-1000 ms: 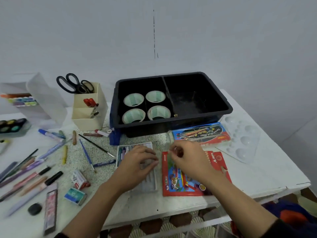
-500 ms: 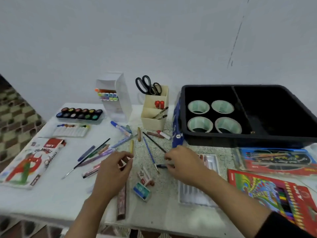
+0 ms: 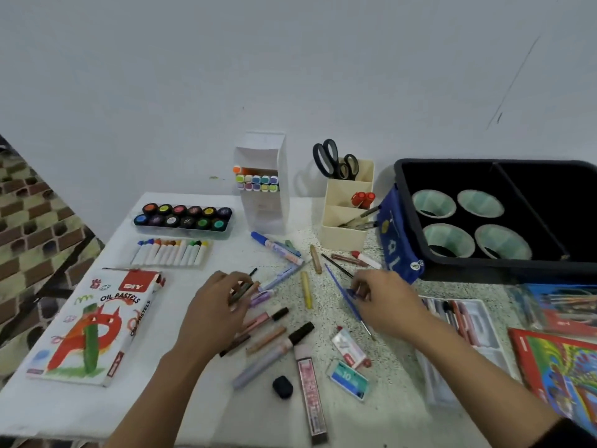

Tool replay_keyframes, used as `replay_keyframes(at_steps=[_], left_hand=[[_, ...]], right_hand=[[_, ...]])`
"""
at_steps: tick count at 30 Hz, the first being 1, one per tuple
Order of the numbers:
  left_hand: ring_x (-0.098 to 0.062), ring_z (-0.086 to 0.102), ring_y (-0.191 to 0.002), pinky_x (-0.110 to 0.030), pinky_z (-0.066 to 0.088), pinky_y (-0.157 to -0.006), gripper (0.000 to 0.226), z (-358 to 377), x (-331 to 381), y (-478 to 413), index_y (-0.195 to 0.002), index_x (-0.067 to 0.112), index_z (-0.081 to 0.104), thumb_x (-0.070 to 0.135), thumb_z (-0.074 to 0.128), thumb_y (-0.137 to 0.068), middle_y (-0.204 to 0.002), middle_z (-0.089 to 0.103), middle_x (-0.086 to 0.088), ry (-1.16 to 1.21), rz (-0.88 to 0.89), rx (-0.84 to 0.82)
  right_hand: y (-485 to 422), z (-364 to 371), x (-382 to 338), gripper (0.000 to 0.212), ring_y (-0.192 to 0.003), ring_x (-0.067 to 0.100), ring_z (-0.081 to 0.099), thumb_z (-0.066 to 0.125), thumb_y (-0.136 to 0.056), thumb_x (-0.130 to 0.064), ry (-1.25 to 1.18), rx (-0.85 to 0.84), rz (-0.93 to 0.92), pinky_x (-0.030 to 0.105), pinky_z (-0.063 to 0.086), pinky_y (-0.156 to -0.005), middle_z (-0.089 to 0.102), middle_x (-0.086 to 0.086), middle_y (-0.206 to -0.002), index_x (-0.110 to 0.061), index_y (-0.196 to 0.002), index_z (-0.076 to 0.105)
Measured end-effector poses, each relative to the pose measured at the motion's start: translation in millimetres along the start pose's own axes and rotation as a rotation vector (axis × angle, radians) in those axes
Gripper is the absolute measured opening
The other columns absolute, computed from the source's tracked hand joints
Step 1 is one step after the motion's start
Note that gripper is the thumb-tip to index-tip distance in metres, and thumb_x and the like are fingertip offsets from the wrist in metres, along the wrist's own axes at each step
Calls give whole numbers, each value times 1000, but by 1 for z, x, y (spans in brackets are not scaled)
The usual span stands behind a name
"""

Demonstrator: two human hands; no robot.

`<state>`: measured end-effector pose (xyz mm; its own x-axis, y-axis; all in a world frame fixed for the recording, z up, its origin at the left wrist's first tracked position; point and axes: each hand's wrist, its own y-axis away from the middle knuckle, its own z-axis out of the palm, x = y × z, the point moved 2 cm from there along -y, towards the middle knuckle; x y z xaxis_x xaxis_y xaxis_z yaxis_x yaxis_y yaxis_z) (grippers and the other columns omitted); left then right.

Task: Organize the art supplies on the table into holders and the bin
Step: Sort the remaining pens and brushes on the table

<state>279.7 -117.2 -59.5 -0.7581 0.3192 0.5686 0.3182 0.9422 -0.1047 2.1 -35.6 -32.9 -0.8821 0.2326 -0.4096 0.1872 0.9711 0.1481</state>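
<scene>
The left hand [image 3: 216, 307] is curling its fingers round a few dark sticks [image 3: 243, 290] among the loose pens in the middle of the table [image 3: 48, 409]. I cannot tell whether they are pencils or brushes, since the fingers are covering most of them. The right hand [image 3: 386, 302] is pinching a blue brush [image 3: 339, 287] between thumb and fingertips, with the handle slanting up to the left and the other end poking out under the palm. The right forearm is hiding part of a clear tray [image 3: 468, 321] of pastel sticks, and the frame edge is cutting off a bright printed box [image 3: 559, 363] beside it.

Behind the hands, a cream holder [image 3: 344, 236] is standing with scissors [image 3: 334, 160] in its back compartment, red markers [image 3: 362, 199] in the middle one and pens leaning out of the front one. To its left a white box [image 3: 263, 205] is holding rows of pastel-capped markers [image 3: 257, 183]. The black bin [image 3: 484, 273] is sitting at the right with four green-lined cups [image 3: 447, 240] in its left compartment. Its right compartment is too dark to read and is running off the edge. A blue pouch [image 3: 399, 244] is leaning on the bin's left wall.
</scene>
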Motion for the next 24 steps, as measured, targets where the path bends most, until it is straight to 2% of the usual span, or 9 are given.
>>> replay_keyframes(at_steps=[2, 4, 7, 9, 12, 15, 19, 22, 24], left_hand=[[-5, 55, -85, -23, 45, -73, 22, -2, -9, -5, -113, 33, 63, 36, 69, -91, -97, 54, 10, 5, -11, -2], [-9, 53, -88, -26, 45, -75, 25, -2, -16, -8, -116, 31, 64, 40, 66, -93, -98, 53, 10, -38, 10, -6], [-10, 51, -88, -29, 47, -75, 26, 0, -23, -14, -117, 31, 69, 42, 63, -94, -95, 53, 11, -106, 87, -48], [-12, 52, -86, -34, 50, -75, 26, 0, -25, -18, -115, 28, 72, 40, 65, -93, -94, 54, 10, -127, 130, -54], [-15, 53, -76, -37, 50, -65, 18, 0, -21, -19, -106, 26, 78, 33, 72, -89, -86, 57, 9, -157, 223, 5], [-16, 55, -70, -37, 49, -63, 12, 2, -16, -18, -99, 25, 79, 28, 73, -89, -81, 63, 7, -197, 248, 22], [-13, 56, -73, -32, 46, -70, 11, 4, -18, -25, -100, 31, 72, 35, 63, -94, -85, 62, 11, -270, 197, -37], [-12, 55, -75, -29, 38, -69, 6, 1, -12, -33, -90, 31, 66, 34, 61, -94, -81, 58, 12, -363, 155, -106], [-11, 58, -75, -28, 41, -67, 9, 0, -8, -37, -88, 29, 68, 35, 63, -91, -80, 62, 11, -397, 123, -154]], right_hand=[[-2, 5, -8, 20, -69, 10, 57, 62, -89, -9, -199, 65, -6, 22, 43, -53, 61, -6, -80, -27, -97, 60], [-2, 12, -18, 29, -68, 14, 59, 63, -91, -3, -419, 99, -23, 19, 42, -50, 59, -3, -83, -31, -101, 60], [1, 21, -32, 36, -78, 19, 68, 61, -94, 0, -670, 98, -32, 39, 56, -64, 58, 1, -93, -35, -105, 62], [2, 27, -39, 33, -82, 17, 71, 60, -96, 0, -794, 80, -28, 52, 55, -73, 57, 3, -96, -31, -109, 64], [1, 30, -42, 30, -85, 24, 72, 62, -95, -1, -880, 95, -21, 58, 53, -78, 58, 7, -97, -27, -110, 66], [1, 29, -41, 27, -86, 31, 71, 63, -95, -1, -942, 91, -18, 58, 53, -79, 59, 10, -97, -23, -110, 67], [3, 28, -40, 27, -87, 32, 72, 63, -94, -1, -972, 78, -11, 53, 54, -82, 59, 11, -95, -20, -113, 67], [3, 25, -40, 28, -86, 26, 74, 64, -94, -1, -980, 76, 5, 57, 51, -86, 60, 16, -100, -19, -115, 66], [3, 21, -37, 26, -85, 23, 75, 63, -95, -2, -1003, 92, 16, 51, 53, -83, 61, 19, -103, -18, -115, 66]])
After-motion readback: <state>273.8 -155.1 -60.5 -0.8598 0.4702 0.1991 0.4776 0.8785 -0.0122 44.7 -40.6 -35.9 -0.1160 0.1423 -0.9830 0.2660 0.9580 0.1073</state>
